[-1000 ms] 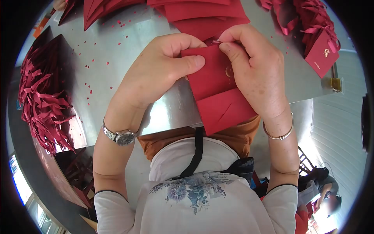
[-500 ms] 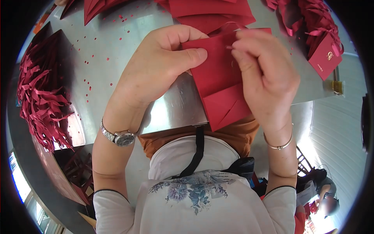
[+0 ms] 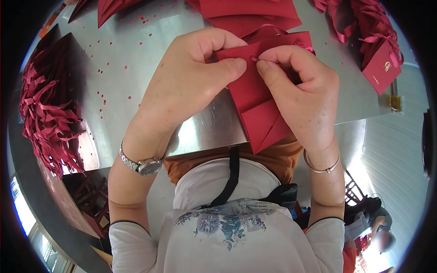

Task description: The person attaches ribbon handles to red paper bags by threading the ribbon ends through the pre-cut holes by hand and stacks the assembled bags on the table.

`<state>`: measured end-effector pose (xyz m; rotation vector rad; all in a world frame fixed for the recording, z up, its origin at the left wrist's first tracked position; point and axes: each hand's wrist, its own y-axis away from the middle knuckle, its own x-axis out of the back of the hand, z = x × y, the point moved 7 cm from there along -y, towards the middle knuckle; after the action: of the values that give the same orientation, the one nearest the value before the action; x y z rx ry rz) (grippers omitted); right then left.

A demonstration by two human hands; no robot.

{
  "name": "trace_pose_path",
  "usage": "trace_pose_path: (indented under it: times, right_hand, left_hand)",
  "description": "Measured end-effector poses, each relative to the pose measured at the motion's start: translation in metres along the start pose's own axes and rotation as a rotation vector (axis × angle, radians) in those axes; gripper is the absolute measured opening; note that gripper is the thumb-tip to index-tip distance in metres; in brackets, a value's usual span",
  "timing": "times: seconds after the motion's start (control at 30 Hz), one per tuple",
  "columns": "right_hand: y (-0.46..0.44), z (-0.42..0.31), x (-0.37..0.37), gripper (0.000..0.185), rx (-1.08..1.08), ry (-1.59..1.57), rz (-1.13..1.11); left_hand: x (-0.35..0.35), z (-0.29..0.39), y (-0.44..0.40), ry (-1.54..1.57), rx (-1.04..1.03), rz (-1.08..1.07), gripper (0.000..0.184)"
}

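A flat-folded red paper gift bag (image 3: pixel 248 91) is held over the table's near edge, its folded bottom pointing toward me. My left hand (image 3: pixel 195 75) grips its upper left corner, thumb on the near face and fingers partly hidden behind. My right hand (image 3: pixel 305 91) pinches a short dark red ribbon end (image 3: pixel 254 58) between thumb and forefinger, close to my left thumb tip. More ribbon (image 3: pixel 304 45) shows at the bag's upper right, and a loop of it arches behind the top edge.
Stacked red bags with ribbon tails (image 3: pixel 50 109) lie at the left of the metal table (image 3: pixel 136 59). More red bags (image 3: pixel 250 16) lie at the far side. Ribboned bags (image 3: pixel 380 66) sit at the right. Small red paper dots are scattered about. A person (image 3: pixel 382 227) is at lower right.
My right hand has moved left across the bag's top, from its right side to the ribbon end near my left thumb. Ribbon at the upper right is now uncovered. The bag shifted slightly.
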<state>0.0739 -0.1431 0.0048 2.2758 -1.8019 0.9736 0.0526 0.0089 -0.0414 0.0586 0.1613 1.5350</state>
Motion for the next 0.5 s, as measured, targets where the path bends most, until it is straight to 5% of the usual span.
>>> trace_pose_path:
  times: [0.27,0.5]
  right_hand:
    - [-0.005,0.004,-0.008,0.009,-0.139,0.082,-0.142]
    - [-0.005,-0.015,-0.014,0.006,0.16,0.486,-0.058]
  left_hand:
    - [-0.002,0.008,0.004,-0.259,-0.094,0.097,0.021]
    - [-0.009,0.013,0.006,-0.462,-0.221,0.16,0.02]
